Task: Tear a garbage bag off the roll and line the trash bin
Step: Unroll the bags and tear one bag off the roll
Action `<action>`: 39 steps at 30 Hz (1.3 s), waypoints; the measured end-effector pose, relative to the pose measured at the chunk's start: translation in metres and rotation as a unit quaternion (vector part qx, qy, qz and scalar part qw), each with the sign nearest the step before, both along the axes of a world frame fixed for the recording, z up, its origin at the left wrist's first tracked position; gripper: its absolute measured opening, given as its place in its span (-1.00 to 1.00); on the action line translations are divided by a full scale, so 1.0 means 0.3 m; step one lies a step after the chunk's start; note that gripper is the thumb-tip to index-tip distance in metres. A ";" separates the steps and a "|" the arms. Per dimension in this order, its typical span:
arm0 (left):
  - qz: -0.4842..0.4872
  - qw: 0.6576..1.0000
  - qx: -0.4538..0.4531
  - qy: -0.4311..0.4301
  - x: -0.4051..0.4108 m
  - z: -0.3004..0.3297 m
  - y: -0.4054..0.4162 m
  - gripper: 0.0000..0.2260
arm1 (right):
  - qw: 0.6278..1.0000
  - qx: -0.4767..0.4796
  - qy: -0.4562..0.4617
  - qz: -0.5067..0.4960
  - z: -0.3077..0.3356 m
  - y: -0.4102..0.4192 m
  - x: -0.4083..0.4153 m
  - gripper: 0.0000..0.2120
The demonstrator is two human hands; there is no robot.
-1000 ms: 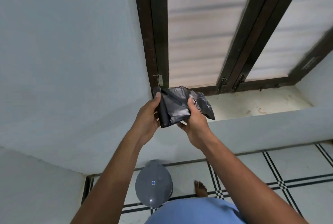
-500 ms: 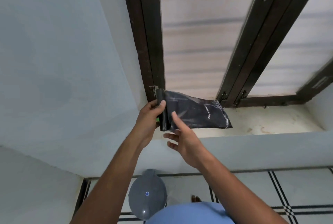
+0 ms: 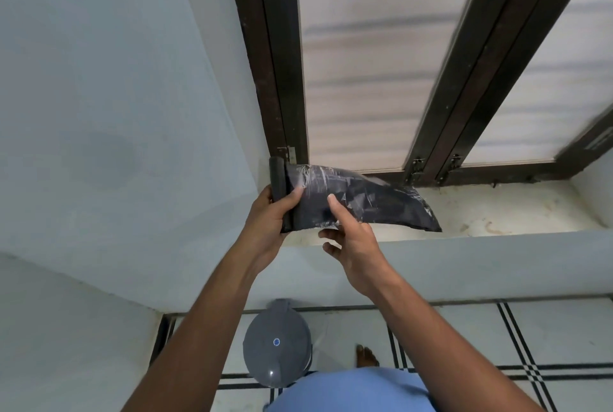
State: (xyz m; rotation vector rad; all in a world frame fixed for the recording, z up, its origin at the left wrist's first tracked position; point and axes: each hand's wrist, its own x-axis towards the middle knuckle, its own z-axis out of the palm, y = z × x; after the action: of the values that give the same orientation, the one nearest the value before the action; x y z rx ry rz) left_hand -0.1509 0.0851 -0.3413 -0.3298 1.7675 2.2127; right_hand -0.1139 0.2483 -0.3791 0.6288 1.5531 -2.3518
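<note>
While left hand (image 3: pixel 270 216) grips roll (image 3: pixel 278 186), bag (image 3: pixel 371 202) extends rightward.

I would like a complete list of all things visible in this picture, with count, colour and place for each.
Roll of black plastic garbage bags: one, black, held above the sill.
Unrolled black bag: one, black, stretching right from the roll.
Round grey lidded trash bin: one, grey, on the floor below.
Dark brown window frame: one, brown, upper middle.
Pale window sill: one, off-white, under the window.
Left hand: grips the roll.
Right hand: thumb on the bag, fingers beneath.
</note>
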 end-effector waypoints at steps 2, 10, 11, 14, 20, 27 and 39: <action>-0.005 1.000 -0.006 0.005 0.006 -0.005 -0.005 -0.62 | 1.000 0.002 0.008 0.021 -0.013 -0.018 0.020 -0.69; 0.025 1.000 -0.013 -0.003 0.013 -0.020 -0.043 -0.64 | 0.998 0.030 0.003 -0.055 -0.041 -0.001 0.006 -0.71; 0.032 0.999 -0.008 -0.008 0.012 -0.024 -0.047 -0.64 | 0.997 0.022 0.000 -0.068 -0.045 0.003 0.002 -0.68; 0.040 0.999 -0.002 -0.021 0.010 -0.026 -0.043 -0.64 | 0.997 -0.007 -0.018 -0.069 -0.045 0.005 0.002 -0.47; 0.016 1.000 -0.023 0.005 0.023 -0.030 -0.022 -0.65 | 0.998 -0.030 -0.008 0.048 -0.029 -0.038 0.034 -0.57; 0.023 0.999 -0.028 0.004 0.030 -0.027 -0.037 -0.66 | 1.000 -0.003 0.009 -0.004 -0.052 -0.032 0.009 -0.73; 0.052 0.998 -0.010 -0.028 0.010 -0.037 -0.062 -0.66 | 0.998 0.003 -0.019 -0.067 -0.069 -0.016 -0.011 -0.66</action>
State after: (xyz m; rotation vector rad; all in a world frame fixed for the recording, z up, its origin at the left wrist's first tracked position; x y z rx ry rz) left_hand -0.1478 0.0665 -0.3524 -0.4934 1.7820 2.2344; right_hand -0.1172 0.2436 -0.3998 0.7988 1.5480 -2.4163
